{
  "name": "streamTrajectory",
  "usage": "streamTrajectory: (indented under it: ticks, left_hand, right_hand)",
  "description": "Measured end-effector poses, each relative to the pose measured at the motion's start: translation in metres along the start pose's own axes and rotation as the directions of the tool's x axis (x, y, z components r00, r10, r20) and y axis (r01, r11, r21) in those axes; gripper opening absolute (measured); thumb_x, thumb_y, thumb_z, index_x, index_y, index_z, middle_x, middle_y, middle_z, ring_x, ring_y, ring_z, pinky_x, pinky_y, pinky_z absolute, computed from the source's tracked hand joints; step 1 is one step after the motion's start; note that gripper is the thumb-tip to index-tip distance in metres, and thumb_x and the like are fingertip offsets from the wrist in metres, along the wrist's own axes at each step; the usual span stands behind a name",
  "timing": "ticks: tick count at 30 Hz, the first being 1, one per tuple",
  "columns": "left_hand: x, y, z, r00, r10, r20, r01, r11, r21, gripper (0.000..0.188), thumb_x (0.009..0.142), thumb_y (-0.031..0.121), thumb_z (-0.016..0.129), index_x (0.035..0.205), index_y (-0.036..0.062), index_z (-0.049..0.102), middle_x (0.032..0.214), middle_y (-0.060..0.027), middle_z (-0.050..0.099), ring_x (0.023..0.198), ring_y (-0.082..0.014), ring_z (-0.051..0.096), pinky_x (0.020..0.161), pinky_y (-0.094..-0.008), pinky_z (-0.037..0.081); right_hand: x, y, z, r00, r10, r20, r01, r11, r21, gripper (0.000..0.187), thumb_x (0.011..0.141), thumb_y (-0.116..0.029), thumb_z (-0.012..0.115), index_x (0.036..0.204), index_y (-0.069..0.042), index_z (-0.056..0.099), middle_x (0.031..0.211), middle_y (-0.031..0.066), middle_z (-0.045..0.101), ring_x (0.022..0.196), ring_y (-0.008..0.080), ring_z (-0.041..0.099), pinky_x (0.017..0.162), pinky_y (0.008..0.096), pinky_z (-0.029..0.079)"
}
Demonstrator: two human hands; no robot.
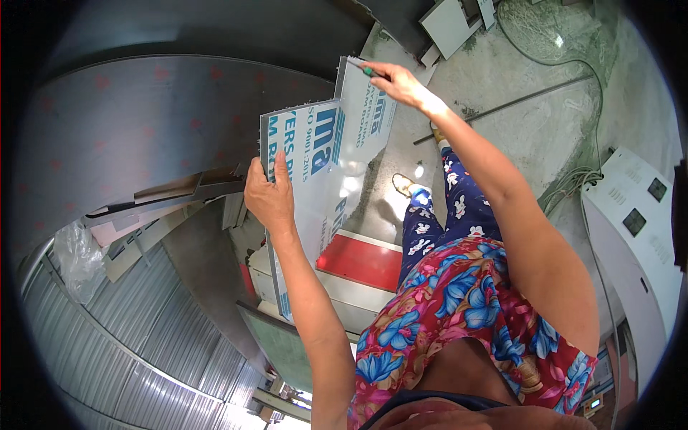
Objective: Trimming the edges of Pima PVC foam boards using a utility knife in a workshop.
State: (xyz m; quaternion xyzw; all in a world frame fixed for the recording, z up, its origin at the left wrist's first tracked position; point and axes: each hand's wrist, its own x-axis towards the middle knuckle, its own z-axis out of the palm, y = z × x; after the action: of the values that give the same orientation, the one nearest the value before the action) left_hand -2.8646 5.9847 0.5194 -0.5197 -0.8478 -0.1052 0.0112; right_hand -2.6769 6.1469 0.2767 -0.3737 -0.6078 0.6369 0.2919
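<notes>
A board covered in white film with blue print stands tilted in front of me, its top edge stepped and rough. My left hand grips its left edge, with a finger laid on the printed face. At the far upper corner, my right hand is closed around a slim knife-like tool with a green-and-dark handle. The tool's thin grey tip meets the board's top edge; its exact kind is too small to tell. Whether the board rests on something below is partly hidden.
Large dark sheets with faint red marks lean on the left. Below the board is a red-and-white block. A long thin strip and a cable lie on the floor. A white metal cabinet stands at right, corrugated metal at lower left.
</notes>
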Motion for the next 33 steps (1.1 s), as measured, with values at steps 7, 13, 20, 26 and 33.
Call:
streamTrajectory:
  ticks: [7, 13, 20, 26, 33]
  left_hand:
    - [0.02, -0.008, -0.007, 1.0, 0.015, -0.007, -0.015, 1.0, -0.017, 0.031, 0.094, 0.035, 0.067, 0.09, 0.0046, 0.064, 0.078, -0.0113, 0.068, 0.068, -0.0283, 0.067, 0.063, -0.0378, 0.05]
    - [0.046, -0.016, -0.03, 1.0, 0.004, 0.012, -0.004, 0.999, 0.033, 0.033, 0.089, 0.033, 0.07, 0.083, 0.0024, 0.058, 0.079, -0.0126, 0.064, 0.076, -0.0352, 0.063, 0.068, -0.0439, 0.048]
    - [0.029, -0.001, -0.039, 1.0, 0.029, -0.001, -0.029, 0.998, 0.055, 0.031, 0.089, 0.032, 0.071, 0.082, 0.0041, 0.059, 0.078, -0.0114, 0.062, 0.075, -0.0338, 0.062, 0.066, -0.0433, 0.047]
    - [0.025, 0.003, -0.046, 0.999, 0.028, 0.024, -0.029, 0.997, 0.073, 0.033, 0.086, 0.034, 0.072, 0.083, 0.0043, 0.058, 0.082, -0.0098, 0.061, 0.078, -0.0309, 0.061, 0.07, -0.0426, 0.046]
    - [0.027, 0.002, -0.055, 0.998, 0.005, 0.055, -0.008, 0.998, 0.054, 0.033, 0.087, 0.032, 0.072, 0.084, 0.0021, 0.058, 0.083, -0.0127, 0.062, 0.079, -0.0343, 0.061, 0.07, -0.0436, 0.047]
  right_hand:
    - [-0.023, -0.022, 0.041, 0.998, 0.016, -0.058, -0.02, 0.998, -0.058, 0.041, 0.095, -0.022, 0.055, 0.135, -0.013, 0.057, 0.106, 0.0189, 0.064, 0.105, 0.0339, 0.062, 0.093, 0.043, 0.049]
    - [0.022, -0.095, 0.041, 0.996, 0.083, -0.042, -0.09, 0.974, -0.208, 0.031, 0.095, -0.02, 0.055, 0.122, -0.008, 0.06, 0.102, 0.0231, 0.067, 0.099, 0.039, 0.064, 0.086, 0.0473, 0.05]
    - [0.049, -0.096, 0.032, 0.937, 0.208, 0.279, -0.012, 0.821, -0.571, 0.028, 0.091, -0.018, 0.056, 0.116, -0.01, 0.065, 0.103, 0.0206, 0.07, 0.101, 0.0395, 0.065, 0.086, 0.0483, 0.052]
    - [0.105, -0.078, -0.029, 0.977, -0.097, -0.19, -0.048, 0.77, -0.636, 0.022, 0.091, -0.017, 0.055, 0.109, -0.008, 0.065, 0.094, 0.0201, 0.069, 0.088, 0.0391, 0.068, 0.08, 0.0471, 0.054]
    - [0.068, -0.118, 0.029, 0.894, 0.273, 0.354, -0.062, 0.86, -0.507, 0.03, 0.091, -0.022, 0.06, 0.114, -0.003, 0.064, 0.106, 0.024, 0.067, 0.102, 0.0401, 0.064, 0.088, 0.0471, 0.051]
